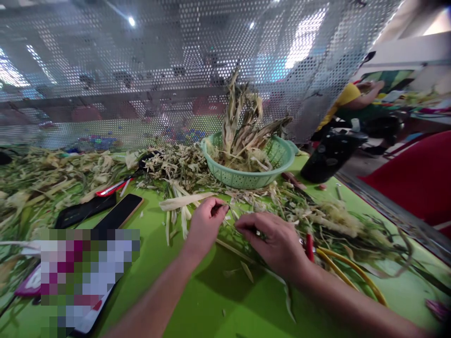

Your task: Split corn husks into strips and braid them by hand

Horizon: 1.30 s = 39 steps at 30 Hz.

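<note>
My left hand [206, 220] is closed in a pinch above the middle of the green table. A pale strip of corn husk [183, 202] runs leftward from behind its fingers, and a small dark tip shows at the fingertips. Just to the right, my right hand [273, 239] has its thumb and fingers drawn together; what lies between them is too small to make out. The two hands are apart. Under them, a long thin husk strip [234, 249] crosses the tabletop. More pale husk pieces hang together below the left hand's husk.
A green basket [243, 178] of dried husks stands behind. Husk heaps [63, 173] and a red cutter [112, 188] lie left, near a phone [121, 211]. Red-handled pliers [309, 247], yellow handles [362, 279] and a black tumbler [329, 155] are right. Another person [352, 98] sits beyond.
</note>
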### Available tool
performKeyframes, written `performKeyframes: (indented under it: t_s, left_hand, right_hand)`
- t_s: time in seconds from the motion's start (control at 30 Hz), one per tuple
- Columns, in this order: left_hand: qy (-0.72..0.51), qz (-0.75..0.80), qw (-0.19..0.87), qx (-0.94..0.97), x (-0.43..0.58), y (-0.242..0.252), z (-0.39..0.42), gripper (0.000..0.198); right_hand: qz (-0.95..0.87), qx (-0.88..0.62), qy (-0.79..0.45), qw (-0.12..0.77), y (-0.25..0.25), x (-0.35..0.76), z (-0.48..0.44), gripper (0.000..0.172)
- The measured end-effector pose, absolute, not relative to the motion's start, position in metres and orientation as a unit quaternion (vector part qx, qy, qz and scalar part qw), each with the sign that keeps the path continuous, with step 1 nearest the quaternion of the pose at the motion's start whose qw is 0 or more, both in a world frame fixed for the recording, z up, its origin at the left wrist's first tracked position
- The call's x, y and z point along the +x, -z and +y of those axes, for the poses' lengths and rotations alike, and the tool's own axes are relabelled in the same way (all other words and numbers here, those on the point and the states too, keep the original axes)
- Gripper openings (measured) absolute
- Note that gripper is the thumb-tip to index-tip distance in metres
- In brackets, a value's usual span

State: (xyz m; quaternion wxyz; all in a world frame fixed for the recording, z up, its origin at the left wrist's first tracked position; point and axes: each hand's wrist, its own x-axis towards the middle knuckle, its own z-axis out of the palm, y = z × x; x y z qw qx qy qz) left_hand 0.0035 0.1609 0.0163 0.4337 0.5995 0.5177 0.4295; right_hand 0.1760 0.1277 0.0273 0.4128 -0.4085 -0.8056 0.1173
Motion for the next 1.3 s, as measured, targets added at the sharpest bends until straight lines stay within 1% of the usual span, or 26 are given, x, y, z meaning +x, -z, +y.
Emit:
performKeyframes:
  t_s: [0.13,0.23,0.37,0.57,0.73,0.9,1.03,1.1,1.23,1.3]
  left_hand:
    - [-0.418,0.465,0.534,0.569,0.001,-0.016,0.163,0.025]
    - [-0.399,0.432,0.584,0.560,-0.003,-0.015,0.166,0.029]
    - [-0.381,0.409,0.602,0.571,-0.006,-0.016,0.168,0.032]
    - [-0.349,0.364,0.635,0.585,-0.008,-0.025,0.163,0.023]
    - [-0.351,0.309,0.692,0.551,-0.006,-0.025,0.161,0.023]
    - [-0.350,0.298,0.729,0.508,-0.007,-0.027,0.157,0.024]
    - [-0.318,0.260,0.777,0.478,-0.004,-0.033,0.149,0.022]
    - [-0.331,0.273,0.757,0.493,-0.001,-0.034,0.147,0.024]
    - [-0.391,0.356,0.672,0.518,0.001,-0.031,0.154,0.027]
    - [-0.412,0.383,0.647,0.515,0.001,-0.028,0.158,0.027]
  right_hand:
    - [-0.750,-0.447,-0.183,0.452,-0.031,0.179,0.130,0.005]
    - [-0.698,-0.473,-0.226,0.489,-0.034,0.184,0.135,0.008]
    - [-0.651,-0.485,-0.281,0.512,-0.035,0.190,0.143,0.013]
    - [-0.557,-0.456,-0.446,0.533,-0.028,0.193,0.155,0.017]
    - [-0.511,-0.427,-0.554,0.499,-0.024,0.188,0.156,0.022]
    - [-0.505,-0.438,-0.550,0.501,-0.025,0.185,0.152,0.027]
    - [-0.500,-0.411,-0.597,0.474,-0.026,0.182,0.147,0.027]
    - [-0.547,-0.420,-0.554,0.467,-0.027,0.182,0.146,0.025]
    - [-0.686,-0.466,-0.307,0.467,-0.035,0.190,0.148,0.018]
    - [-0.715,-0.473,-0.242,0.454,-0.039,0.194,0.150,0.023]
